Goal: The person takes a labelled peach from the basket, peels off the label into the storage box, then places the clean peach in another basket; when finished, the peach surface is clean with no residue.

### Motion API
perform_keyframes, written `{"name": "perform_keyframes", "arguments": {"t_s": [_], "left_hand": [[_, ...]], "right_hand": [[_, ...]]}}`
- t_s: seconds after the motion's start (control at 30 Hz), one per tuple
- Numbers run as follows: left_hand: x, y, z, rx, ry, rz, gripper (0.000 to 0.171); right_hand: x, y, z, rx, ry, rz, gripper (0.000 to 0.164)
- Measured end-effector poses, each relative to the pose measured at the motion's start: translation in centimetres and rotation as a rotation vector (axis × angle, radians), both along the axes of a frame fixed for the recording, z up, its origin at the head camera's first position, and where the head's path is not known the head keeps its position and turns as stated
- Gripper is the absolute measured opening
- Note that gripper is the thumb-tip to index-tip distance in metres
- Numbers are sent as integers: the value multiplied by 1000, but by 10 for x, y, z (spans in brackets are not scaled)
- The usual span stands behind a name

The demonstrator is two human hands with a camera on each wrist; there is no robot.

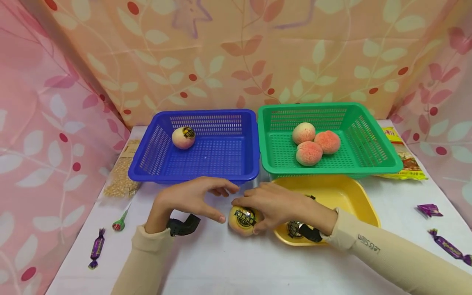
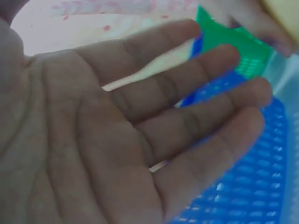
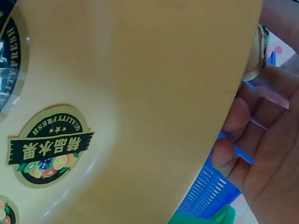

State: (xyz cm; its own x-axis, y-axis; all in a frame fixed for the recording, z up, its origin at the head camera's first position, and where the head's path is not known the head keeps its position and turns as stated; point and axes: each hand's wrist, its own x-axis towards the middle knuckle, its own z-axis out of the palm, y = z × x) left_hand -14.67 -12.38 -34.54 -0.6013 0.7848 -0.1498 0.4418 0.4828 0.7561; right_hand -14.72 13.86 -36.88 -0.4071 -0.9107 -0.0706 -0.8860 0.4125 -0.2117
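My right hand (image 1: 274, 205) holds a pale peach (image 1: 236, 228) with a black and gold label, fingers over its top and thumb at its near side. In the right wrist view, curled fingers (image 3: 233, 112) show beyond the basin wall, with a sliver of the labelled peach (image 3: 253, 58) above them. Just left of that peach, my left hand (image 1: 191, 198) hovers in front of the blue basket (image 1: 191, 179), thumb and fingers apart. Its bare palm (image 2: 103, 135) fills much of the left wrist view, fingers extended.
One labelled peach (image 1: 182, 140) lies in the blue basket; three pinkish peaches (image 1: 309, 153) lie in the green basket (image 1: 332, 169). A yellow basin (image 1: 363, 205) holds labels (image 3: 51, 147). Around them are a grain bag (image 1: 123, 176), a lollipop (image 1: 119, 224), wrapped candies (image 1: 97, 248) and a yellow packet (image 1: 411, 166).
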Motion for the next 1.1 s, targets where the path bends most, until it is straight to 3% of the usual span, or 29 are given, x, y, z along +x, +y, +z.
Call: {"name": "perform_keyframes", "arguments": {"t_s": [0.13,0.27,0.47,0.67,0.93,1.1], "left_hand": [[-9,7,-20,-22,-78,-56,83],[-19,15,-42,-40,-110,-91,89],[-26,23,-62,-49,-140,-93,87],[-26,29,-69,-22,-163,-82,73],[-29,28,-75,17,-188,-73,68],[-30,29,-77,28,-193,-71,69]], "right_hand": [[2,3,-1,-26,14,-4,78],[3,5,-1,-49,65,13,76],[3,8,1,-68,95,18,77],[2,10,2,-113,-28,-10,74],[-3,10,1,-275,-310,-55,41],[-4,5,0,-317,-373,-77,29]]}}
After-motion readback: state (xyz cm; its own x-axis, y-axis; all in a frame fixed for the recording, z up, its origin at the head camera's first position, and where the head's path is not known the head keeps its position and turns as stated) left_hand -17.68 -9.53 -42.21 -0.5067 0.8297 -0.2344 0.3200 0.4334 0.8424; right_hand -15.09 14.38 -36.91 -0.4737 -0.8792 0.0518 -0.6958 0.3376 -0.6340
